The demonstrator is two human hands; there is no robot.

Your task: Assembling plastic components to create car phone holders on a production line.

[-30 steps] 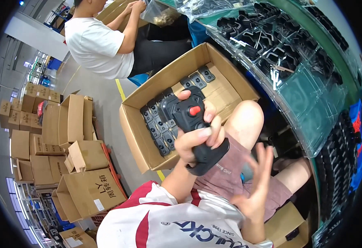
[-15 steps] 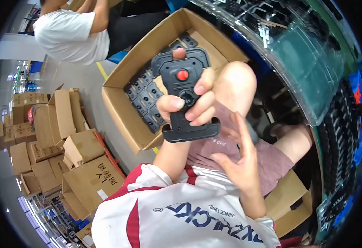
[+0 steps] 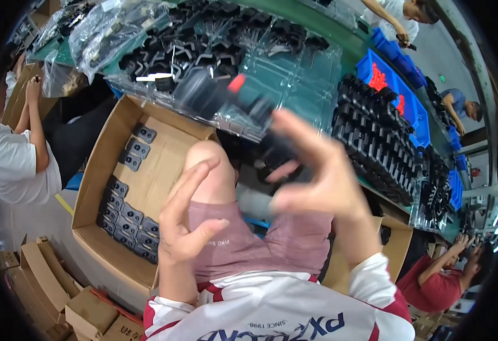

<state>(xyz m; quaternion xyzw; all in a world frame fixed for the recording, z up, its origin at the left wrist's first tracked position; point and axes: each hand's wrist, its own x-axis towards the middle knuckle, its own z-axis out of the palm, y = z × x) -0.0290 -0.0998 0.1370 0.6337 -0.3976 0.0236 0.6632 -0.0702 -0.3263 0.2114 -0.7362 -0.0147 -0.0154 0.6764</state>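
Note:
A black plastic holder with a red button [image 3: 237,83] is up over the near edge of the bench, smeared by motion. My right hand [image 3: 331,184] reaches toward the bench with its fingers around the near end of this holder; blur hides the exact grip. Over my thigh, my left hand [image 3: 183,227] has its fingers stretched and thumb apart, with nothing in it. To its left, an open cardboard box [image 3: 93,176] holds several flat black plastic parts [image 3: 130,219], laid in rows.
The bench [image 3: 294,77] carries loose black brackets [image 3: 198,48], clear plastic bags [image 3: 118,31] and stacked black parts [image 3: 374,136]. Blue bins [image 3: 394,85] with red pieces stand at its right. A person in white [image 3: 10,153] sits left; one in red [image 3: 436,284] sits right.
The holder has passed from my left hand to my right and moved from over the box to the bench edge. My left hand has let go. The view has turned toward the bench.

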